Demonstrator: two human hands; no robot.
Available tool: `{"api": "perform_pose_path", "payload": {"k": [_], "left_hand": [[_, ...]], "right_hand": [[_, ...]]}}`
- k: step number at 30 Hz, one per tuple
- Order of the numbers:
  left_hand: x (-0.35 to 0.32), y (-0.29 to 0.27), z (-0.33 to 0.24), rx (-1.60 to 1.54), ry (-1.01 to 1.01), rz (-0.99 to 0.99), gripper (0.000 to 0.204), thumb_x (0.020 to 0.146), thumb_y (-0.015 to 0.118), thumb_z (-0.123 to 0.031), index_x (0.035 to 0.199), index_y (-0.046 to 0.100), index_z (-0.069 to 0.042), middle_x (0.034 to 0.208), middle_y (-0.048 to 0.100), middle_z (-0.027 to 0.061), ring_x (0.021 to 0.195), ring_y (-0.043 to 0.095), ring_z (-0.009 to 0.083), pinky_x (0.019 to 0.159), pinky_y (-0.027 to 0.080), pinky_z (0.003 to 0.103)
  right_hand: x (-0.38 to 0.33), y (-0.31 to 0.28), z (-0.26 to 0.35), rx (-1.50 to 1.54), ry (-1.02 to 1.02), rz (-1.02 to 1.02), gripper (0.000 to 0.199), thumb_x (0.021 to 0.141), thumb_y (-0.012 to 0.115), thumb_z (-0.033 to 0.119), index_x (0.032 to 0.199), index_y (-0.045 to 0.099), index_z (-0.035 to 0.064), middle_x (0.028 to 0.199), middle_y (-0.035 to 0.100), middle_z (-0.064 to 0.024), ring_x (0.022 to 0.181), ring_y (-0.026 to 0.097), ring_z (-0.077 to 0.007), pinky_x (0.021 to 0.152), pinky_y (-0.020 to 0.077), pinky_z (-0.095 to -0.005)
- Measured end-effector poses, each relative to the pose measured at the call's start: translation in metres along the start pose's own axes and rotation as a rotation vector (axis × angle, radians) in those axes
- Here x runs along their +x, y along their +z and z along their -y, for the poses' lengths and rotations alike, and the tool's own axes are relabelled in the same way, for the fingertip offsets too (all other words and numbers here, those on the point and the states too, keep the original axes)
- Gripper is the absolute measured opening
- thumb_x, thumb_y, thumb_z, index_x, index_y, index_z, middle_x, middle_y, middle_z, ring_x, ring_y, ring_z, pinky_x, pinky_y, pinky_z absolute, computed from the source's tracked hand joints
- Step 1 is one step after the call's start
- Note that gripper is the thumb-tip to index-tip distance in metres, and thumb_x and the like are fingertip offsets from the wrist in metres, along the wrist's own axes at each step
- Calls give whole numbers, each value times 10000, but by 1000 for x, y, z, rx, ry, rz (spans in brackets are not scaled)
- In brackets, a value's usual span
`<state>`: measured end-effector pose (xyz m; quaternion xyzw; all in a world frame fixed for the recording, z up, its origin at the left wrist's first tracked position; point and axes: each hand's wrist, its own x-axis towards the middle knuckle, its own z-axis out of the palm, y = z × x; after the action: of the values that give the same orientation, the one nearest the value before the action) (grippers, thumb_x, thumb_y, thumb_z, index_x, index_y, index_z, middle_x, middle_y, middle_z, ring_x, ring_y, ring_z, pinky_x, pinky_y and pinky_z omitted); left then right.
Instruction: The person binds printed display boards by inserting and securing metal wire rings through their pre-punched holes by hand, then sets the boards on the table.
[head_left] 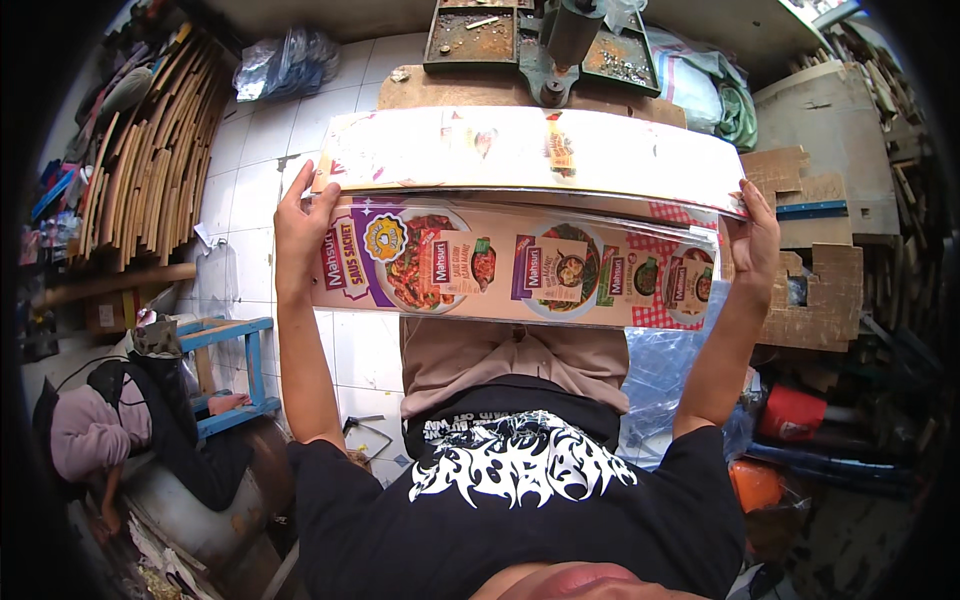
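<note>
A long printed panel (620, 150), its surface washed out by glare, stretches across between my two hands. My left hand (305, 222) grips its left end, thumb toward the near edge. At the opposite end my right hand (755, 235) has its fingers closed round the corner. Just below it lies a second long strip (490, 265), printed with food dishes, sauce packets and red checks, with a shiny clear edge. It sits close under the first panel, and I cannot tell whether the two are joined. Both span the space above my lap.
Ahead stands a dark machine post (575, 40) with metal trays (472, 38) of small parts on a wooden board (400, 92). Stacked wood strips (160, 150) line the left, above a blue frame (255, 365). Cut brown boards (815, 300) and clear plastic sheeting (660, 375) lie right.
</note>
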<state>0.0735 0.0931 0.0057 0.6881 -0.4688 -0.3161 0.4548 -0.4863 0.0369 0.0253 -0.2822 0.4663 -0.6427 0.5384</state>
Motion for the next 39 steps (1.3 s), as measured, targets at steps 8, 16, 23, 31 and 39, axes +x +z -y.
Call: {"api": "perform_pose_path", "payload": {"k": [8, 16, 23, 31, 39], "left_hand": [[7, -4, 9, 146, 19, -89, 574, 913, 622, -298, 1348, 460, 41, 1115, 640, 208, 935, 665, 218, 765, 525, 301], [-4, -9, -8, 2, 330, -256, 561, 916, 621, -187, 1366, 405, 67, 1197, 593, 227, 1123, 583, 250, 983, 439, 337], [-39, 6, -58, -1211, 139, -10, 384, 984, 502, -210, 1289, 457, 19, 1196, 612, 160, 1058, 636, 233, 900, 546, 376], [-79, 49, -76, -1211, 39, 78, 343, 976, 495, -135, 1270, 476, 42, 1160, 626, 173, 1008, 658, 229, 853, 563, 350], [-129, 102, -91, -1265, -191, 272, 365, 938, 566, -82, 1274, 484, 33, 1117, 634, 150, 962, 655, 192, 838, 552, 328]], "right_hand": [[-30, 26, 25, 55, -216, -23, 191, 919, 616, 103, 1041, 633, -43, 970, 677, -144, 847, 686, -202, 715, 613, -331], [-63, -9, 4, 157, -310, -1, 192, 910, 635, 123, 1052, 640, -5, 1030, 676, -105, 950, 663, -202, 812, 578, -344], [-107, -57, -34, 309, -228, 31, 222, 931, 606, 181, 1105, 613, 44, 1172, 634, -129, 1071, 614, -228, 925, 507, -388], [-131, -91, -7, -681, -538, -664, 224, 933, 626, 158, 1053, 636, -31, 1038, 659, -102, 866, 589, -112, 791, 487, -249], [-149, 53, -8, -680, -488, -114, 130, 895, 628, 4, 1012, 633, -53, 935, 641, -96, 779, 640, -129, 715, 508, -226]]}}
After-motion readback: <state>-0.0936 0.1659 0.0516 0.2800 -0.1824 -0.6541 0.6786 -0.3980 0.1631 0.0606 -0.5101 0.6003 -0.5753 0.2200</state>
